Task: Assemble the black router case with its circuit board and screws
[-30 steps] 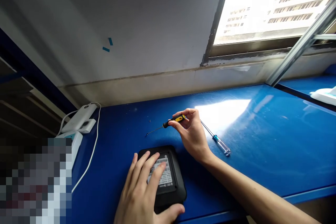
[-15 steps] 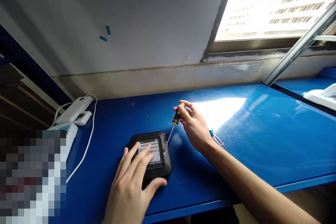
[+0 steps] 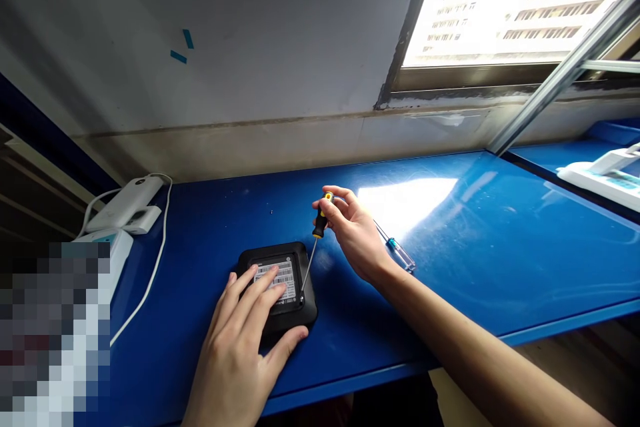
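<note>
Black and label-up, a box lies on a blue table, steadied by a left hand, its fingers spread across the top and thumb apart. A right hand, grip clamped on a black-and-yellow screwdriver, sets the tip at the recessed panel's near-right corner. Work appears partway: that corner is in hand, while one tiny dark piece, possibly a screw, lies loose beyond the box. How many corners are finished cannot be told.
</note>
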`<state>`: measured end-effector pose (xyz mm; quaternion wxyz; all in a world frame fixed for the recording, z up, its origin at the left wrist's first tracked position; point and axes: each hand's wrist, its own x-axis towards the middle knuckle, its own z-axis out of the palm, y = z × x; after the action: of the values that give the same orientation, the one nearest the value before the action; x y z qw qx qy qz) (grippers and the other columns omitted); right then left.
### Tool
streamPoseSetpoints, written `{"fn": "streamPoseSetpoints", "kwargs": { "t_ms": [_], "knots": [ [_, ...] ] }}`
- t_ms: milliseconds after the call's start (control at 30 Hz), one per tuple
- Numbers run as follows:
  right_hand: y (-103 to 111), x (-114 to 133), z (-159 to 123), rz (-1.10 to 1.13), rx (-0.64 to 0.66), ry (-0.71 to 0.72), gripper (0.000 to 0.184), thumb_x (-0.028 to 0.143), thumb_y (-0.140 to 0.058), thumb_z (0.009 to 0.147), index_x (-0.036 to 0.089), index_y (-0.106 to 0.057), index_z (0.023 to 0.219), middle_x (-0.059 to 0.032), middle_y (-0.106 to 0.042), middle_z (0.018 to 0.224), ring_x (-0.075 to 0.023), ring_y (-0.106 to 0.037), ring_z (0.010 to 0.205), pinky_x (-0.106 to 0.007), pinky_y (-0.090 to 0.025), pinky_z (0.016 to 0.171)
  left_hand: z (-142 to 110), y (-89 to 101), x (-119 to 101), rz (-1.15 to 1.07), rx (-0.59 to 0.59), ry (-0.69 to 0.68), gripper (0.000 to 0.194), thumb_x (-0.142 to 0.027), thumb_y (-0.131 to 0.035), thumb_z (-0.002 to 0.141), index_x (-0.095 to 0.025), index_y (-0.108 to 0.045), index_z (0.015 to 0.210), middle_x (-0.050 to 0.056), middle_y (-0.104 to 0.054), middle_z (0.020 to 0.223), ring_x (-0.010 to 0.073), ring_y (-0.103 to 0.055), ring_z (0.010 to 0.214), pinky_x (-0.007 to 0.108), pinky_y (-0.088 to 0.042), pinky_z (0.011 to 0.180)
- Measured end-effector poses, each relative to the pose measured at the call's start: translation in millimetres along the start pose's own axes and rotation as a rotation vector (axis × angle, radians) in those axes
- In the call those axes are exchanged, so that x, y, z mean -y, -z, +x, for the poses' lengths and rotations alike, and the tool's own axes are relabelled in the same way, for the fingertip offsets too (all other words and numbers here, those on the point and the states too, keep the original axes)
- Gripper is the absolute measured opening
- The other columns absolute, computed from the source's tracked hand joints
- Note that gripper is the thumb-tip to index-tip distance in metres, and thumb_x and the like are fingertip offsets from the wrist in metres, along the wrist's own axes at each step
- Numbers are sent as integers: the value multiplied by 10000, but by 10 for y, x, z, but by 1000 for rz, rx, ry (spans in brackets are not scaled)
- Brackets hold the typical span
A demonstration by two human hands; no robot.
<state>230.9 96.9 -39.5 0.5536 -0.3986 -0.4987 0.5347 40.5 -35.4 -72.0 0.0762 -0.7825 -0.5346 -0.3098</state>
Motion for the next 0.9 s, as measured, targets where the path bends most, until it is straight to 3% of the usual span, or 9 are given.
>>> {"fn": "streamPoseSetpoints", "kwargs": {
  "t_ms": [267,633,700,900],
  "knots": [
    [-26,51,-37,-12,48,-1,384,471,-702,862,261,-573,1157,0,-679,953,-162,-625,851,-314,-509,752,25,23,-20,0,-9,-36,335,-401,-644,925,-227,-599,1208,85,-713,1267,322,-606,1250,632,-480,1066],
    [-37,56,-47,-41,93,46,395,485,-699,864,253,-569,1157,-10,-672,972,-164,-631,859,-313,-523,742,50,103,-36,-14,-7,-178,218,-329,-649,920,-273,-701,1124,51,-721,1239,275,-597,1244,509,-561,1019],
    [-34,54,-37,-40,56,75,386,483,-699,867,255,-565,1148,-11,-677,972,-166,-637,852,-315,-530,736,46,91,-35,-6,-8,-180,224,-331,-644,922,-285,-709,1131,46,-721,1239,269,-613,1228,492,-567,1017],
    [53,6,50,29,-254,244,391,375,-791,814,273,-459,995,18,-684,1009,-166,-692,899,-360,-564,861,25,63,-15,10,31,-151,268,-350,-676,897,-314,-705,1160,45,-697,1287,274,-610,1248,491,-565,1033]
  ]
}}
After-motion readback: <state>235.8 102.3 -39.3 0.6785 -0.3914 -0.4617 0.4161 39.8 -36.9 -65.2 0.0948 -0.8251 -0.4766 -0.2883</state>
